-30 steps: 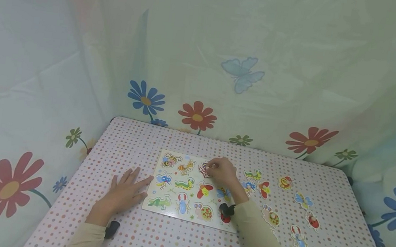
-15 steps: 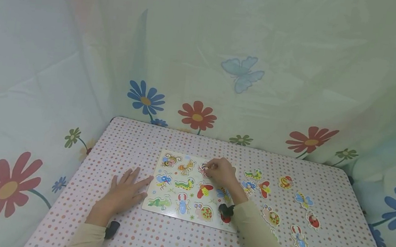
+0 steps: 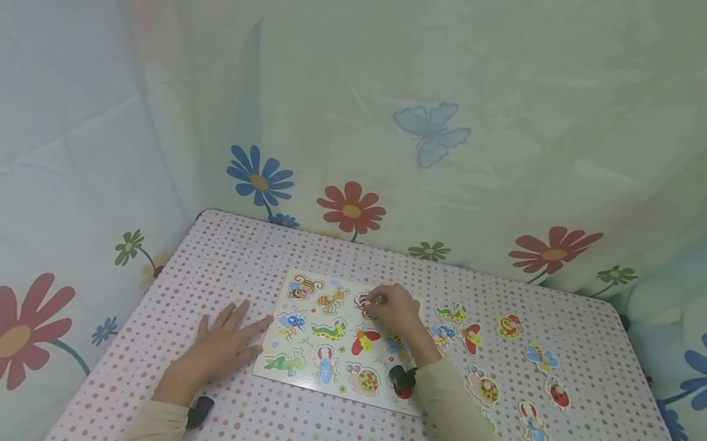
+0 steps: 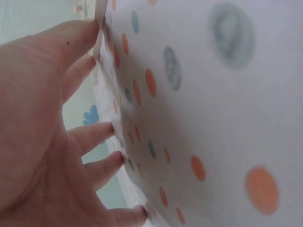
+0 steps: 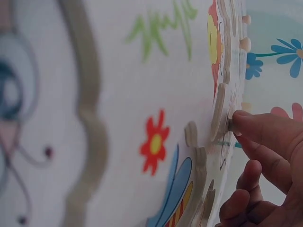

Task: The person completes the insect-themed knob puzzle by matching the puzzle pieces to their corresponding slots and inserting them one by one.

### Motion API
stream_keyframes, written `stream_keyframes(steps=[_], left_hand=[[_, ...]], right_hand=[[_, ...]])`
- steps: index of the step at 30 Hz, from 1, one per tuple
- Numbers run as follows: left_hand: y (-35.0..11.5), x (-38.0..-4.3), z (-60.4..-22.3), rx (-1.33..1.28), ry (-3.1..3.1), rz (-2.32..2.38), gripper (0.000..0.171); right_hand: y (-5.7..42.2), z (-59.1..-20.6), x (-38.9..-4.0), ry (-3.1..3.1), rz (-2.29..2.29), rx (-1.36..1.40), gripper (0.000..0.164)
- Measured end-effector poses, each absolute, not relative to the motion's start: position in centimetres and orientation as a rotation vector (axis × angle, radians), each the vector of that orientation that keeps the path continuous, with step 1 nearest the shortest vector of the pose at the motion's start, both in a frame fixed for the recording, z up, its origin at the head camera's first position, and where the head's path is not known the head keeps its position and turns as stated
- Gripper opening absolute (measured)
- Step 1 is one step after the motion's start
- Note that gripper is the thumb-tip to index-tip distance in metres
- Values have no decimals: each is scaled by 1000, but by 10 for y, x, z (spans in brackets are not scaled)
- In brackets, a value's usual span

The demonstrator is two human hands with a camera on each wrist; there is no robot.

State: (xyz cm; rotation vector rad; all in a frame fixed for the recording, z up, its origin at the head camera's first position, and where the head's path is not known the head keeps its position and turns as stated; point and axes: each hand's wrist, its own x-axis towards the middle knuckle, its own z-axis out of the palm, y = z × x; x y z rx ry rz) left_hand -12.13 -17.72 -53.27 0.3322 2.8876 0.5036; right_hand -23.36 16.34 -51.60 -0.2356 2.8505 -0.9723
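Note:
A wooden insect puzzle board [image 3: 309, 380] lies on the dotted table, with knobbed pieces shown across it. My right hand [image 3: 397, 309] is over the back row, thumb and forefinger pinching the small knob of a red-striped puzzle piece [image 3: 362, 301]; the fingers cover much of it. In the right wrist view the puzzle piece [image 5: 219, 113] stands at the board's surface, its edge slightly raised, beside a blue-winged insect. My left hand [image 3: 222, 342] rests with fingers spread at the board's left edge. In the left wrist view, the thumb and forefinger [image 4: 87, 33] reach the board's edge.
Several loose insect pieces lie right of the board, among them a stag beetle [image 3: 535, 424], a ladybird [image 3: 559, 395], a blue dragonfly [image 3: 542, 357] and a spotted snail [image 3: 484, 387]. Flowered curtains [image 3: 498, 157] stand behind the table and at both sides.
The red-striped puzzle piece shifts slightly under the right fingers, which stay at the same spot over the back row. The left hand has not moved.

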Motion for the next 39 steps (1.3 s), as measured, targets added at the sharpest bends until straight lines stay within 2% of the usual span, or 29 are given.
stream_keyframes(steps=[16,39], left_hand=[[-178,-122,-537,335,2877,511,56],[-178,-122,-534,327,2873,495,56]], right_hand=[[179,-511,-221,2895,-1082,-196,11],[237,-492,-193,2981,-1212,-160,17]])
